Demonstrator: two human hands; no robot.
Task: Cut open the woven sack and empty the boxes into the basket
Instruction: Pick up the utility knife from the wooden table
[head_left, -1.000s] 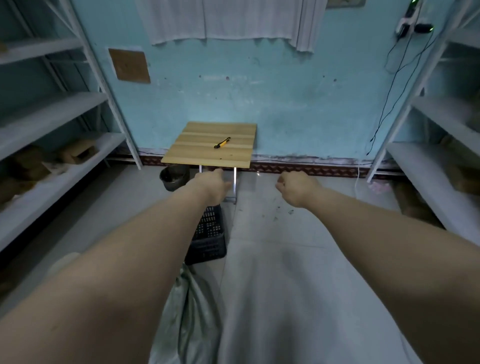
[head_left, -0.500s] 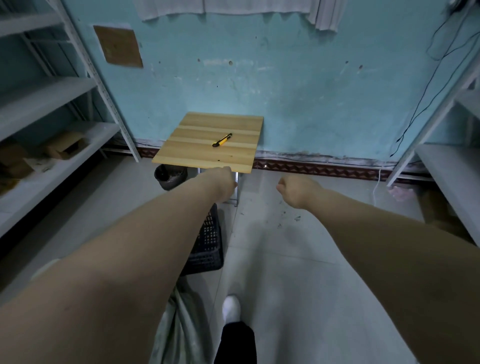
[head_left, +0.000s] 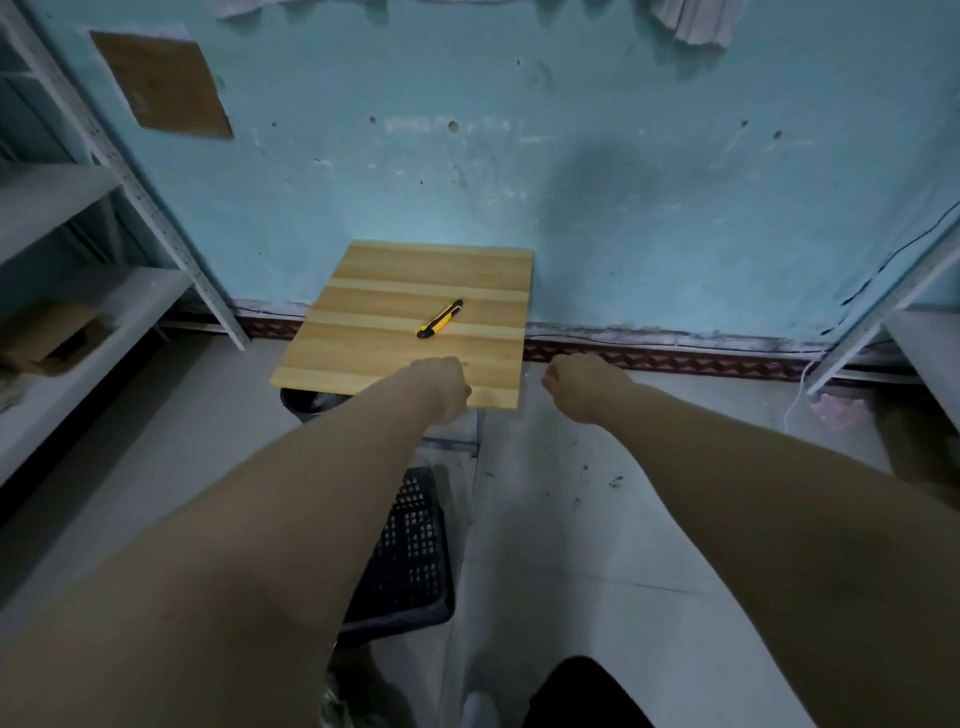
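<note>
Small square table with a pale wooden slatted top (head_left: 363, 358) stands against a scuffed turquoise wall (head_left: 623, 208). Grey metal shelving (head_left: 156, 208) on the left side holds a brown cardboard box (head_left: 49, 338) on a lower shelf; more grey shelving (head_left: 914, 322) on the right. A brown rectangular board (head_left: 161, 85) is fixed to the wall at upper left. Dark round bucket (head_left: 306, 400) sits on the pale tiled floor (head_left: 597, 519) under the table's left corner.

Yellow-and-black utility knife (head_left: 439, 318) lies diagonally near the middle of the tabletop, nothing touching it.

Both bare arms stretch forward. Left hand (head_left: 441, 387) is curled into a loose fist over the table's near edge, holding nothing visible; the knife is near, just beyond its knuckles. Right hand (head_left: 576, 387) is likewise fisted and empty, in the air off the table's right corner, somewhat farther from the knife.

Black perforated plastic basket (head_left: 410, 556) rests on the floor below the table's near edge, largely covered by the left forearm. A crumpled bit of the greyish woven sack (head_left: 348, 696) shows at the bottom edge, beside the basket's near end; most of it is hidden.
</note>
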